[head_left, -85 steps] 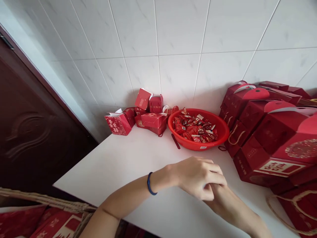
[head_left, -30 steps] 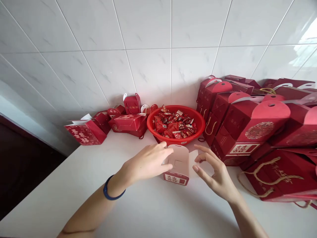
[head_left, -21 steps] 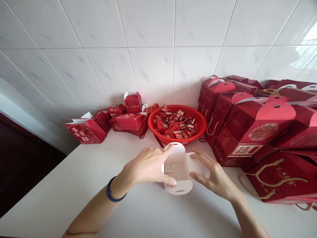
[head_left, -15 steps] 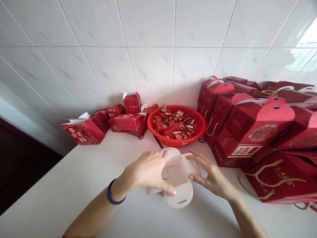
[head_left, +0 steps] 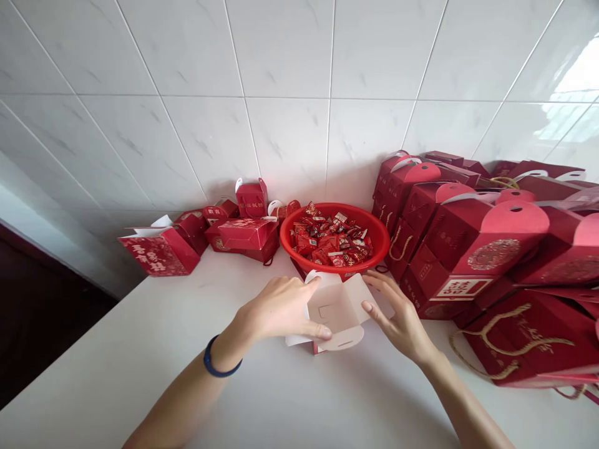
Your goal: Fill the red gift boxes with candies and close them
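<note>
A small carton gift box [head_left: 333,308] stands open-topped on the table, its plain white inside facing me and its flaps folded outward. A slotted round flap leans toward me, and a bit of red outside shows below it. My left hand [head_left: 281,312], with a dark blue wristband [head_left: 218,360], holds the box's left side, its thumb on the front flap and a finger at the back flap. At the right flap, my right hand [head_left: 397,315] has its fingers extended and apart, with the thumb by the flap's edge.
Behind the box, a red plastic basin [head_left: 334,269] holds many wrapped sweets [head_left: 327,240]. Red gift boxes [head_left: 486,240] are stacked at the right, with a rope-handled one [head_left: 510,337] in front. More red boxes [head_left: 248,234] and an open one [head_left: 161,252] stand at the back left, near a tiled wall [head_left: 285,137].
The front flap has swung up from hanging low toward me. The box sits slightly further back, nearer the basin. My right fingers have moved from over the right flap to its outer side.
</note>
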The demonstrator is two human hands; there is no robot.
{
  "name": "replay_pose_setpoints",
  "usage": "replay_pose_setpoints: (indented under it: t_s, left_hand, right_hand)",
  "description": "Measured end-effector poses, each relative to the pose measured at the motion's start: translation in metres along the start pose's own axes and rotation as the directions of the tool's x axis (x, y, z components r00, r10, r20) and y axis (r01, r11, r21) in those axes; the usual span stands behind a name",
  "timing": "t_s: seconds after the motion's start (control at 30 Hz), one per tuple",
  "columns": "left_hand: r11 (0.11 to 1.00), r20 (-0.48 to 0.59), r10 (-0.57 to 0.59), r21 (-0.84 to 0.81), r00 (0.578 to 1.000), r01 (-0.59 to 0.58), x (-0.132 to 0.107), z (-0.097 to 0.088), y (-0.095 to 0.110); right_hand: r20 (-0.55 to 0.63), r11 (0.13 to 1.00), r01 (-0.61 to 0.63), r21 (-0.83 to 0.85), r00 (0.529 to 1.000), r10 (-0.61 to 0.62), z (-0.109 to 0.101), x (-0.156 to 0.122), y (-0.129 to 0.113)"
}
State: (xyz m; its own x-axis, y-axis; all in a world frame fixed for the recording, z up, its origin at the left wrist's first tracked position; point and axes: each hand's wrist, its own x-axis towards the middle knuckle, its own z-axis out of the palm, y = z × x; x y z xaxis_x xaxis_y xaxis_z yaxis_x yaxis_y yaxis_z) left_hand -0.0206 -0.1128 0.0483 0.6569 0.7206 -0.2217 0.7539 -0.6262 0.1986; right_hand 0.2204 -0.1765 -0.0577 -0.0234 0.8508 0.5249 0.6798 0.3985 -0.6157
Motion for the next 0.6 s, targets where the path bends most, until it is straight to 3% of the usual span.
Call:
replay_pose_setpoints:
  t_s: [0.13,0.23,0.3,0.4,0.5,0.6]
  left_hand:
    - [0.996,-0.099,0.055,-0.063,0.994,-0.061,-0.002,-0.008,-0.010]
    - [0.978,-0.220,0.081,-0.170,0.972,-0.120,0.009,-0.011,-0.018]
    - [0.948,-0.307,0.075,-0.272,0.949,-0.162,0.022,-0.012,-0.023]
    - [0.894,-0.417,0.049,-0.388,0.908,-0.226,0.043,-0.011,-0.033]
    - [0.871,-0.473,0.028,-0.421,0.881,-0.254,0.062,-0.011,-0.047]
    - [0.867,-0.444,0.051,-0.425,0.895,-0.260,0.081,-0.012,-0.057]
  right_hand:
    - [-0.125,0.999,0.030,-0.017,0.992,-0.032,-0.015,0.033,-0.008]
    - [0.027,0.983,-0.079,-0.163,0.996,0.084,-0.021,0.078,-0.004]
    - [0.217,0.894,-0.197,-0.403,0.928,0.303,-0.018,0.111,0.004]
    - [0.290,0.800,-0.265,-0.538,0.833,0.471,-0.002,0.150,0.017]
    - [0.351,0.775,-0.288,-0.563,0.766,0.539,0.017,0.168,0.029]
    - [0.408,0.813,-0.305,-0.496,0.745,0.528,0.028,0.171,0.038]
